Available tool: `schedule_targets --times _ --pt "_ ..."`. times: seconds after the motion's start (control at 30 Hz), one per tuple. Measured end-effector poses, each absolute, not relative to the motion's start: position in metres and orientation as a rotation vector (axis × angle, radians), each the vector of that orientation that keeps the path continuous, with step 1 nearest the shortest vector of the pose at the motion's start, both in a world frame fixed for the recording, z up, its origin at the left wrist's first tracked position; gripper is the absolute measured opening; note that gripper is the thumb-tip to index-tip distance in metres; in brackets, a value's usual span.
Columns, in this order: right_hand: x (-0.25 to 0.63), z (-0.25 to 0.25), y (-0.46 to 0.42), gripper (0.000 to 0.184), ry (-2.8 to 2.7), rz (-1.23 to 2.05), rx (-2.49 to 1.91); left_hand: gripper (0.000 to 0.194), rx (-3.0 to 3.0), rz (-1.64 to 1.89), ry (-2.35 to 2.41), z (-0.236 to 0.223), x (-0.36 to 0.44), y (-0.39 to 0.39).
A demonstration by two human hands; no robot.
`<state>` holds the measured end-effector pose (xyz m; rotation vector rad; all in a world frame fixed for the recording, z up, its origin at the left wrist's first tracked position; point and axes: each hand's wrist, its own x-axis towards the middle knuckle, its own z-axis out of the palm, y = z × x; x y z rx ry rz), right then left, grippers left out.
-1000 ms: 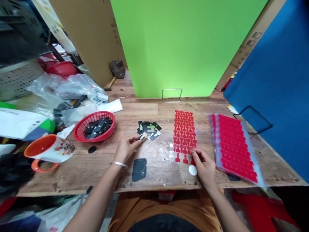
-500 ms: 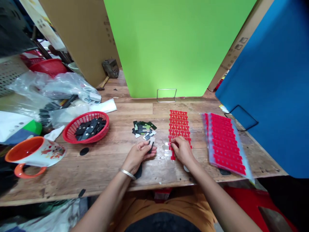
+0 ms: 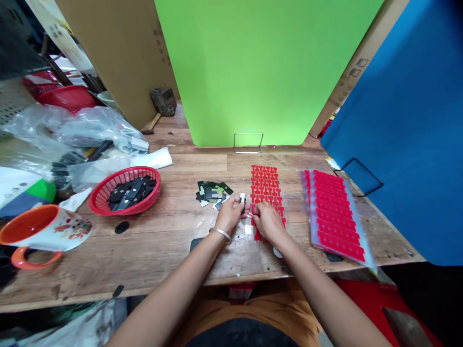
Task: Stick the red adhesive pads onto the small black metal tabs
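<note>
My left hand [image 3: 228, 215] pinches a small flat black-and-silver plate [image 3: 243, 198], held upright above the table. Right beside it, my right hand [image 3: 266, 220] has its thumb and fingers closed over the left side of a sheet of red T-shaped stickers [image 3: 265, 183]. Something small and pale shows at those fingertips, but I cannot make out what it is. Behind my left hand lies a loose pile of similar black and silver plates [image 3: 213, 191]. My right hand hides the lower part of the sticker sheet.
On the left stand a red basket [image 3: 154, 200] of black plates and an orange-and-white mug [image 3: 74, 229]. More red sticker sheets [image 3: 334, 209] are stacked on the right. A green board [image 3: 260, 72] and a blue board [image 3: 401, 120] stand behind, with wire stands.
My left hand has picked a plate from the pile and brought it right, beside the sticker sheet. My right hand has moved from the sheet's lower right corner to its left side.
</note>
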<state>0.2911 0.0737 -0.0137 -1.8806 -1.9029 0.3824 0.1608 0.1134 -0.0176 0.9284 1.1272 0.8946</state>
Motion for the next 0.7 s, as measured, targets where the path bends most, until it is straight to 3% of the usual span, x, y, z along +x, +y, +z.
schedule_targets --times 0.27,0.7 --pt "0.282 -0.021 0.058 0.016 -1.934 0.215 -1.835 0.008 1.272 0.777 1.171 -0.013 0.162 0.12" --pt "0.291 -0.018 0.049 0.004 -1.501 0.609 -1.557 0.006 1.504 0.724 1.295 -0.002 0.165 0.113"
